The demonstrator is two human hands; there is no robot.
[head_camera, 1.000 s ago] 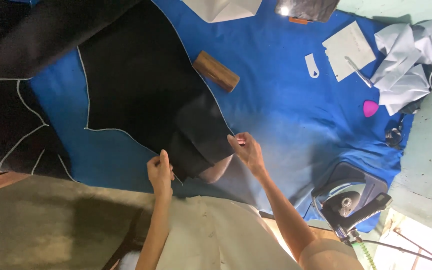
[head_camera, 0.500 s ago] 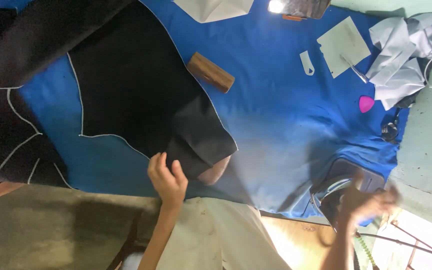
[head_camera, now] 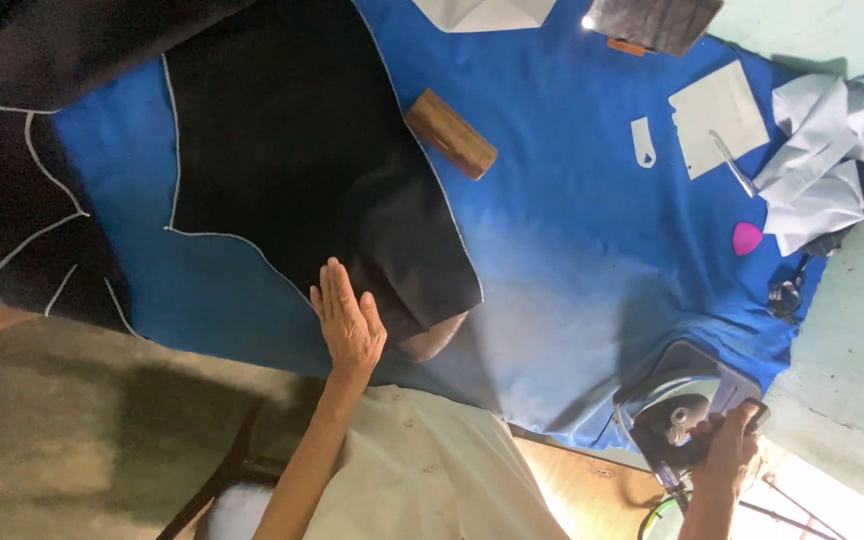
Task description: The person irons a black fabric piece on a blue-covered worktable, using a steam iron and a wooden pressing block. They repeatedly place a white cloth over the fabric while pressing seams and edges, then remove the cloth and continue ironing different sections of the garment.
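On matte black cloth (head_camera: 302, 170), flat left hand (head_camera: 349, 322)

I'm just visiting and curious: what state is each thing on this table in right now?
Black cloth: spread flat, corner folded over.
Left hand: open, pressing flat on the cloth.
Right hand: closed on the iron's handle.
Iron: resting at the table's edge.
Wooden block: lying beside the cloth.
Grey cloth: crumpled.

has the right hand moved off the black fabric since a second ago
Yes. The right hand left the black fabric and went to the blue table's far corner, now gripping the iron.
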